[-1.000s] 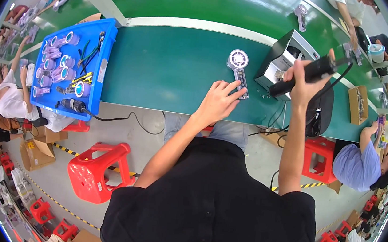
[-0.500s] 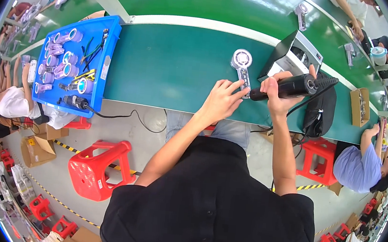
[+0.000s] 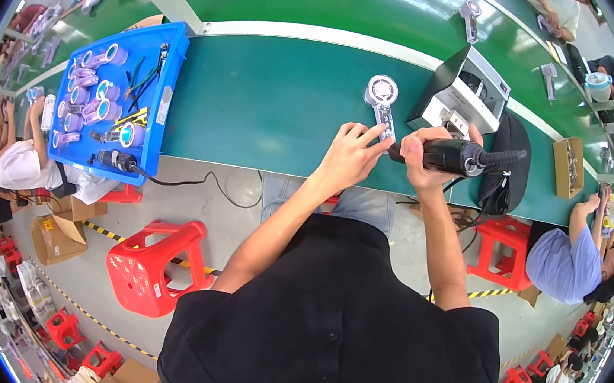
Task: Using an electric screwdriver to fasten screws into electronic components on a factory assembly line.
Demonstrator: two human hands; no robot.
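A small white-and-lilac handheld fan [image 3: 383, 91] lies on the green bench, round head pointing away from me and the inner parts of its handle showing. My left hand [image 3: 352, 154] holds the handle's lower part, with its fingertips on it. My right hand [image 3: 423, 166] is wrapped round a corded black electric screwdriver [image 3: 451, 156], which lies nearly level and points left. The tool's front end is at the near end of the fan handle, close by my left fingertips. Whether the bit touches a screw is hidden.
At the left, a blue tray [image 3: 170, 95] carries several fan bodies, pliers and another corded tool. Right of the fan stand an open black-and-white box [image 3: 448, 94], a black pouch [image 3: 505, 171] and a cardboard box [image 3: 567, 168]. Red stools [image 3: 157, 265] and co-workers are around.
My right hand has come down and a little left, tilting the screwdriver so its front end meets the near end of the handle. My left hand stays on the fan.
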